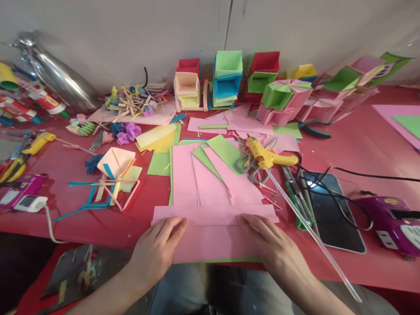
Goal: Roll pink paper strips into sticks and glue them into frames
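Note:
Both hands work at a folded strip of pink paper (pixel 213 215), which lies crosswise near the table's front edge. My left hand (pixel 160 245) has its thumb and fingers pressed together on the strip's left end. At the right end my right hand (pixel 274 245) grips the paper in the same way, its fingertips partly hidden. Beneath the strip is a larger pink sheet (pixel 215 245), with a green edge showing under it. More pink paper sheets (pixel 183 175) and green pieces (pixel 223 153) lie just beyond.
To the right are a yellow glue gun (pixel 267 155) with a long glue stick, scissors (pixel 247 166), a box cutter (pixel 300 197), a phone (pixel 331 210) and a purple power socket (pixel 390 223). Folded paper boxes (pixel 228 65) stand along the wall. Paper frames (pixel 101 192) lie left.

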Demonstrator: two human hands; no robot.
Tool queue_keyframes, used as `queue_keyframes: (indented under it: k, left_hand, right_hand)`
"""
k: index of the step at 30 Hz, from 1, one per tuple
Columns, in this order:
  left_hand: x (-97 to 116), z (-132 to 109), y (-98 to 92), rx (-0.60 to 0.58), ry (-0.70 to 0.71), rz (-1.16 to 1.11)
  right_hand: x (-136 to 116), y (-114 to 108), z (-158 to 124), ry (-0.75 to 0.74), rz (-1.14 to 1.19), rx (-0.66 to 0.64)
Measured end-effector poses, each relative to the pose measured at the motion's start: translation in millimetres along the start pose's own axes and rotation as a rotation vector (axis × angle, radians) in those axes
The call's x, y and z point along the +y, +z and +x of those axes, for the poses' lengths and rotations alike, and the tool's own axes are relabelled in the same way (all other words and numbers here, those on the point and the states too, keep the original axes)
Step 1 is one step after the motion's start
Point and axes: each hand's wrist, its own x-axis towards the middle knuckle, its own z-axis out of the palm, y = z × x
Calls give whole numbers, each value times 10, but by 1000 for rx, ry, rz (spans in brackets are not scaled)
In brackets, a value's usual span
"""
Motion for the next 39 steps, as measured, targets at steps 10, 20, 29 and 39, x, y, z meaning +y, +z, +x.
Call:
queue_keyframes:
  k: [10,20,29,39]
  left_hand:
    - [-280,-94,-6,126,25,-188]
    - [-411,99,-73,89,95,-226]
    - [-358,242,-119,-67,-120,-71]
    - [-267,203,-34,62,59,-139]
  right_hand:
    - [258,-83,-183,36,-47,92]
    - [351,-182,15,-40,-60,89]
    - [218,-149,173,253,-183,104]
    - [83,-39,230,-66,-108,50]
